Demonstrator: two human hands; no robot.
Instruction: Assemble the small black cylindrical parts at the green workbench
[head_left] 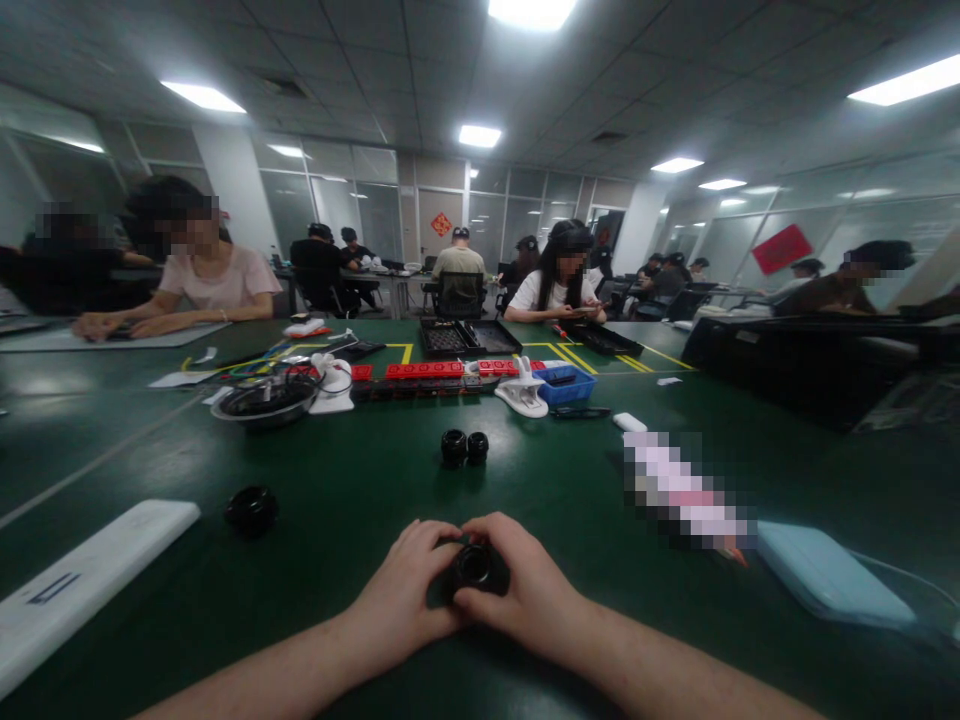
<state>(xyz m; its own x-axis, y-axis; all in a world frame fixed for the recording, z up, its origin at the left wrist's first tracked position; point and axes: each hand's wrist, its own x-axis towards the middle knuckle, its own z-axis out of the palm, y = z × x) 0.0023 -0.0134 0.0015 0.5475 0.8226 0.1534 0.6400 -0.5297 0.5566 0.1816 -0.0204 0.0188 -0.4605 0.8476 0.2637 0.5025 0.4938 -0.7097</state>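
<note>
A black ring-shaped part (474, 566) with a round opening sits between my two hands, near the front of the green table (337, 480). My right hand (529, 590) curls round its right side, with the thumb at its front. On the other side, my left hand (409, 580) has its fingers bent round the part's left side. Two similar black parts, a larger one (453, 448) and a smaller one (478, 447), stand side by side beyond my hands. Another black part (252, 511) lies to the left.
A long white object (97, 580) lies at left, a light blue case (832, 575) at right. Farther back are a metal bowl (266, 402), red strips (424, 370), a white clip stand (523, 390) and a blue basket (566, 387). Several people sit beyond.
</note>
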